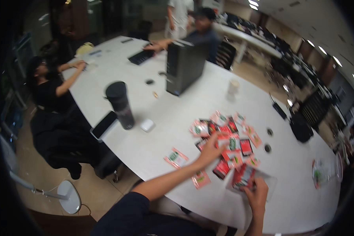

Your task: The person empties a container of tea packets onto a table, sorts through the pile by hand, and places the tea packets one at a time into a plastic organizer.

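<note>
A loose pile of small red and pink-and-white packets (234, 143) lies in front of me on the white table (157, 118). My left hand (212, 150) reaches into the pile's near left side, thumb and fingers apart over the packets there. Beside the pile, close to the table's near edge, my right hand (258, 193) grips a clear plastic bag (270, 184). A dark red packet (244, 176) shows in the bag's mouth, just above my right fingers. Two pink-and-white packets lie apart from the pile, one to the left (176, 158) and one near my left forearm (201, 179).
Left of the pile stand a dark tumbler (120, 104), a phone (103, 125) and a white earbud case (147, 125). A black computer case (187, 65) stands farther back. At right is a clear container (327, 172). Two people sit across the table; another stands behind.
</note>
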